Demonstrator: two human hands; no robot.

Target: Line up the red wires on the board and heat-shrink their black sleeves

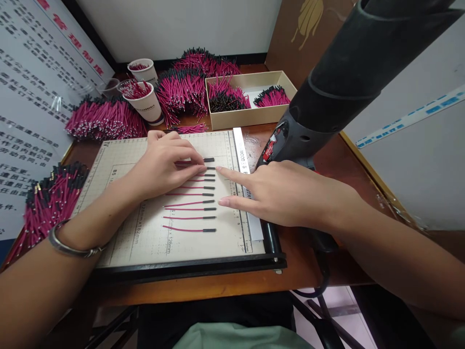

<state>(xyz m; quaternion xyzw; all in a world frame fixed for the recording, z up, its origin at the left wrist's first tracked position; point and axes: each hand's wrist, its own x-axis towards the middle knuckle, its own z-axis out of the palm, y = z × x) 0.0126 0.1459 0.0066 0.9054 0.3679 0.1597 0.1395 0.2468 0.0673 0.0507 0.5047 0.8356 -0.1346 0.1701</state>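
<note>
My left hand (170, 160) rests on the gridded board of a paper cutter (227, 247), thumb and forefinger pinched on a thin red wire whose black sleeve (210, 168) sticks out to the right. Another black-tipped wire (208, 160) lies just beyond those fingertips. Toward me, several more red wires (189, 218) form a row, their black ends pointing right. My right hand (290, 194) hovers over or lies on the cutter's white strip (241, 150), thumb and forefinger spread apart. Its forefinger tip is at the end of the pinched wire. The other right fingers are curled out of sight.
A large black tube-shaped device (327, 92) leans in from the right. Behind the board stand a cardboard box (250, 116) of wires, paper cups (148, 109) holding red pieces, and heaped wires (181, 92). More bundles (54, 198) lie left. A cable (323, 281) hangs at the table's front edge.
</note>
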